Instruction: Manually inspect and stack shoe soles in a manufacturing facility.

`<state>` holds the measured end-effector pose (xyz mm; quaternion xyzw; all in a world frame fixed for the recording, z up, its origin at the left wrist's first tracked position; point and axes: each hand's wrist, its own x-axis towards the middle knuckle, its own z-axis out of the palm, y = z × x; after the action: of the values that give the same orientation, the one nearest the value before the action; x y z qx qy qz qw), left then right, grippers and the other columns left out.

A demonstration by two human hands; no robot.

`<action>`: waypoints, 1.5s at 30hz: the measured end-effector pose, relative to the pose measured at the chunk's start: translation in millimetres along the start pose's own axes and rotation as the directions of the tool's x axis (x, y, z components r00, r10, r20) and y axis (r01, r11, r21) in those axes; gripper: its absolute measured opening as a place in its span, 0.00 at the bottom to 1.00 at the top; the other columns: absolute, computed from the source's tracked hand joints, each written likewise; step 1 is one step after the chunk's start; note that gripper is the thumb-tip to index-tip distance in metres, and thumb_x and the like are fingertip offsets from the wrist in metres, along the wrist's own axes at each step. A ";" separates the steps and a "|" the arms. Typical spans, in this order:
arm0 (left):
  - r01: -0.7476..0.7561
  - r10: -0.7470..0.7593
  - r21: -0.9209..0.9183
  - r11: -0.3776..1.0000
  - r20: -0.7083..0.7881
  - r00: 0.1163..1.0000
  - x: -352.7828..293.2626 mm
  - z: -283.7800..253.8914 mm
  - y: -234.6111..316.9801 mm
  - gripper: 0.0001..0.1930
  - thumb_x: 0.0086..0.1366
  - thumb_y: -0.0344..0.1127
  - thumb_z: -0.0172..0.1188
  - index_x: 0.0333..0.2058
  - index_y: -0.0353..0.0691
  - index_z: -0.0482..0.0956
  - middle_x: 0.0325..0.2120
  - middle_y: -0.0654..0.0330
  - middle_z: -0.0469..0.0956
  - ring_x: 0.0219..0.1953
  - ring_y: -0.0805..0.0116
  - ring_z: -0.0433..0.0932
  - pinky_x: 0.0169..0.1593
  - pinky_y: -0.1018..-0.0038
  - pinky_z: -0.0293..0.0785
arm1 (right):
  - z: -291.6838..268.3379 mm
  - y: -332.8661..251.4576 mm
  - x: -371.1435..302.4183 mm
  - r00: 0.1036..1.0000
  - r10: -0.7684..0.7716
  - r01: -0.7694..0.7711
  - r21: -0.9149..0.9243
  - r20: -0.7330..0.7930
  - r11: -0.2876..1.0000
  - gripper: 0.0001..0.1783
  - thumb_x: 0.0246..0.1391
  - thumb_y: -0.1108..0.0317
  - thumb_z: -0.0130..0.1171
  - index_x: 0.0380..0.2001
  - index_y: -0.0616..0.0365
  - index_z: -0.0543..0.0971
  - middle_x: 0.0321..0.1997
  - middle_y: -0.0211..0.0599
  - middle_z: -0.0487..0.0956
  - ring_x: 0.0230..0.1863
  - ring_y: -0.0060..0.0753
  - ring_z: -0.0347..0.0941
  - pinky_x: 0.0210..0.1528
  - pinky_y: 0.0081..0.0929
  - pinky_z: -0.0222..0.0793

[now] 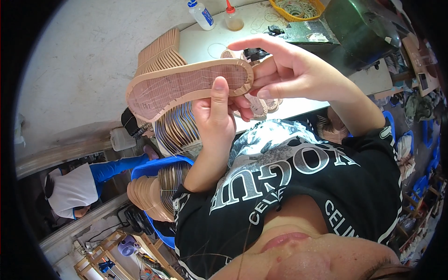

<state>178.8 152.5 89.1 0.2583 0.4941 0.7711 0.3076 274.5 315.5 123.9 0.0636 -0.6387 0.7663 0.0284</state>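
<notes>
My left hand (pixel 215 112) is closed round a shoe insole (pixel 186 86), its thumb pressed flat on the face and its fingers underneath. The insole is long, with a reddish-brown lined face and a beige edge folded over in small pleats. At its right end is my right hand (pixel 298 72), fingers spread, the index stretched out above the edge and the thumb apart below. Whether its middle fingertips touch the insole is hard to make out. Below the hands, more pleated insoles (pixel 258 106) lie on the white table (pixel 198 46), partly hidden.
Stacked beige insoles (pixel 161 49) stand behind the held one, with another stack (pixel 177 128) nearer. A blue basket (pixel 163 165) holds more. Toward the back are a white bottle (pixel 201 16), a red-tipped bottle (pixel 234 21), a yellow basket (pixel 298 17) and a green machine (pixel 359 35). Another person (pixel 74 191) is at left.
</notes>
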 end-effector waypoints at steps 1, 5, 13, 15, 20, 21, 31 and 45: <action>0.000 0.000 -0.001 1.000 0.002 1.000 1.2 -1.2 0.2 0.19 0.70 0.45 0.46 0.35 0.32 0.74 0.16 0.58 0.74 0.13 0.73 0.72 0.15 0.81 0.67 | 0.7 -0.5 -1.2 1.000 0.000 0.000 -0.002 -0.001 1.000 0.39 0.52 0.81 0.56 0.65 0.57 0.52 0.44 0.49 0.79 0.42 0.21 0.75 0.45 0.18 0.72; 0.047 -0.043 -0.103 0.994 0.041 0.998 -0.3 -3.7 -0.5 0.19 0.70 0.46 0.47 0.35 0.32 0.74 0.15 0.58 0.74 0.13 0.73 0.72 0.15 0.81 0.67 | 5.3 0.4 -4.6 0.997 -0.043 0.039 -0.063 -0.071 0.997 0.33 0.53 0.82 0.56 0.62 0.60 0.58 0.43 0.47 0.79 0.45 0.21 0.74 0.48 0.19 0.72; -0.102 0.102 0.022 0.995 0.019 0.995 -5.4 5.7 -0.7 0.18 0.71 0.45 0.46 0.40 0.32 0.73 0.18 0.57 0.75 0.14 0.73 0.72 0.15 0.82 0.68 | 13.5 1.4 -8.1 0.980 -0.058 -0.001 -0.297 -0.189 0.955 0.28 0.53 0.85 0.53 0.58 0.64 0.62 0.40 0.42 0.80 0.42 0.21 0.76 0.47 0.18 0.73; -0.144 0.144 0.063 0.988 0.015 0.990 -7.0 8.5 -1.4 0.18 0.71 0.44 0.45 0.40 0.31 0.73 0.19 0.57 0.75 0.15 0.73 0.73 0.16 0.83 0.68 | 17.0 3.4 -10.2 0.965 -0.088 0.033 -0.217 -0.248 0.976 0.23 0.53 0.83 0.54 0.53 0.65 0.65 0.37 0.39 0.81 0.42 0.20 0.76 0.47 0.16 0.72; -0.076 0.081 -0.067 0.995 0.065 0.995 -2.1 1.5 -2.6 0.19 0.71 0.45 0.44 0.39 0.33 0.72 0.18 0.58 0.75 0.13 0.74 0.72 0.14 0.83 0.67 | 25.7 9.2 -16.4 0.905 -0.342 0.123 -0.615 -0.252 0.779 0.23 0.52 0.76 0.60 0.50 0.65 0.65 0.36 0.39 0.80 0.36 0.22 0.76 0.41 0.18 0.71; 0.012 0.001 -0.182 0.983 0.072 0.997 -2.2 0.1 -1.1 0.19 0.71 0.46 0.44 0.39 0.33 0.72 0.17 0.58 0.75 0.13 0.75 0.71 0.13 0.83 0.66 | 27.4 8.7 -16.5 0.898 -0.386 0.136 -0.699 -0.213 0.702 0.25 0.51 0.73 0.62 0.50 0.66 0.65 0.38 0.40 0.79 0.33 0.23 0.76 0.39 0.19 0.71; 0.395 -0.321 -0.326 0.859 0.257 0.911 -4.5 -9.8 9.0 0.30 0.70 0.59 0.38 0.35 0.33 0.73 0.11 0.64 0.69 0.08 0.78 0.62 0.12 0.84 0.56 | 9.3 10.6 -8.3 0.814 -0.580 0.401 -0.731 0.009 0.552 0.17 0.42 0.76 0.66 0.39 0.60 0.78 0.39 0.38 0.77 0.39 0.32 0.74 0.42 0.26 0.71; -0.296 0.078 0.377 0.878 0.497 0.864 36.9 -42.1 -3.7 0.17 0.64 0.44 0.58 0.42 0.35 0.73 0.32 0.65 0.75 0.34 0.79 0.72 0.39 0.84 0.66 | 0.1 28.7 -5.9 0.928 -0.352 0.344 -0.086 -0.118 0.935 0.17 0.57 0.76 0.54 0.50 0.66 0.68 0.44 0.33 0.70 0.44 0.18 0.69 0.45 0.17 0.67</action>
<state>125.0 155.2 73.3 0.5467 0.5384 0.5805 0.2725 276.8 310.4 95.1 0.1242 -0.6381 0.7309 0.2080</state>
